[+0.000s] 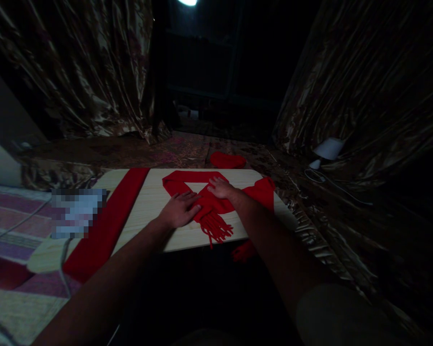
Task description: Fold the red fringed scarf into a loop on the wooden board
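A red fringed scarf (pixel 218 204) lies on a light wooden table (pixel 147 216), looped so that its ends cross near the middle. My left hand (pixel 180 209) rests flat on the left side of the crossing, fingers stretched out. On the upper right part of the loop lies my right hand (pixel 220 187), its fingers spread. The fringe (pixel 216 226) points toward me. Another stretch of red cloth hangs over the table's right part, with a fringed end (pixel 244 251) below the front edge.
A long red cloth strip (pixel 111 221) crosses the table's left side, beside a blurred-out item (pixel 77 214) with a cable. Red cloth (pixel 227 160) lies behind the table. A small white lamp (pixel 328 149) stands at right. Patterned curtains (pixel 108 62) hang behind.
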